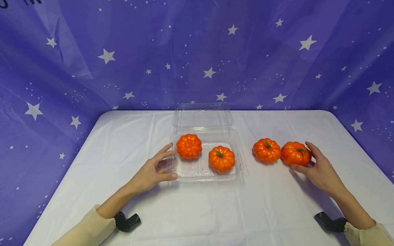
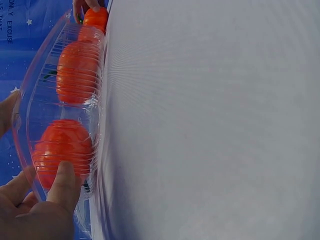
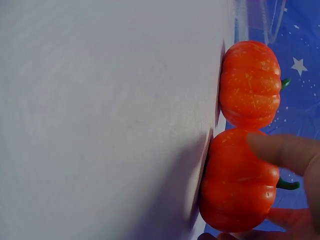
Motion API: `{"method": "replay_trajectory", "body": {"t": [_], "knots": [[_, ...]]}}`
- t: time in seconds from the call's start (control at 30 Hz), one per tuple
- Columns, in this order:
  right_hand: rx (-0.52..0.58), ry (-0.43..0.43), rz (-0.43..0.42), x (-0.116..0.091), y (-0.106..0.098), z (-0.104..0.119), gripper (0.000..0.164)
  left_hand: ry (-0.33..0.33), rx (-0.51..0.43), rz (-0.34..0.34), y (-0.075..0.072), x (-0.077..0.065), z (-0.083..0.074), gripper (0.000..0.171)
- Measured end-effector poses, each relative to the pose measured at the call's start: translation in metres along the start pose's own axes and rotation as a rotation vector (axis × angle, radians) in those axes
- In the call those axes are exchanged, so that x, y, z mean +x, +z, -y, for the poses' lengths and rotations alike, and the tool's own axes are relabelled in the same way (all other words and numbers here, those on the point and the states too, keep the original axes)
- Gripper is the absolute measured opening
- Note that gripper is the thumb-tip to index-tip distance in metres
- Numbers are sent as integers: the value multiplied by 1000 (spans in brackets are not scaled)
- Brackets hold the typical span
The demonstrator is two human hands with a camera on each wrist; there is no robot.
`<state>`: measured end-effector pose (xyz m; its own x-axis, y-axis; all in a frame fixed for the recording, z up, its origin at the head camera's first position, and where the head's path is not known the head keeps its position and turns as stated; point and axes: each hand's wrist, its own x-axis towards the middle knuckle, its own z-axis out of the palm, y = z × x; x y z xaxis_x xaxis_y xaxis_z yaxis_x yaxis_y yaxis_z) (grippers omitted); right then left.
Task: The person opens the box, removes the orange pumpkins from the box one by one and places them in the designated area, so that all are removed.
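A clear plastic clamshell container (image 1: 203, 171) lies with its lid (image 1: 203, 118) raised at the back. Inside it sit two orange toy pumpkins: the left pumpkin (image 1: 189, 146) shows no stem, while the right one (image 1: 221, 159) has its green stem up. My left hand (image 1: 149, 175) rests at the container's left side, fingers spread and thumb by the front corner. On the right, my right hand (image 1: 323, 172) grips the outermost pumpkin (image 3: 240, 185), thumb on its near side and fingers around the far side. Another pumpkin (image 1: 266, 150) stands against it, between it and the container.
A white cloth covers the table (image 1: 197, 212). Behind it hangs a purple-blue curtain (image 1: 184, 51) with white stars, which also runs along both sides. Dark devices are strapped at both wrists, below the beige sleeves (image 1: 89, 227).
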<state>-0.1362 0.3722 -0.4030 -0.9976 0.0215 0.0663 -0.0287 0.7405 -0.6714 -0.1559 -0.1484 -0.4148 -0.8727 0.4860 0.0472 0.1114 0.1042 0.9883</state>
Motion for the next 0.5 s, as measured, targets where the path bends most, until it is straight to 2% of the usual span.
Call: {"method": "replay_trajectory", "body": {"t": [0.3, 0.5], "knots": [[24, -28, -63, -11, -3, 24, 94, -3, -6, 2, -1, 0, 0, 75], [50, -109, -110, -22, -9, 41, 88, 5, -7, 4, -1, 1, 1, 74]]}}
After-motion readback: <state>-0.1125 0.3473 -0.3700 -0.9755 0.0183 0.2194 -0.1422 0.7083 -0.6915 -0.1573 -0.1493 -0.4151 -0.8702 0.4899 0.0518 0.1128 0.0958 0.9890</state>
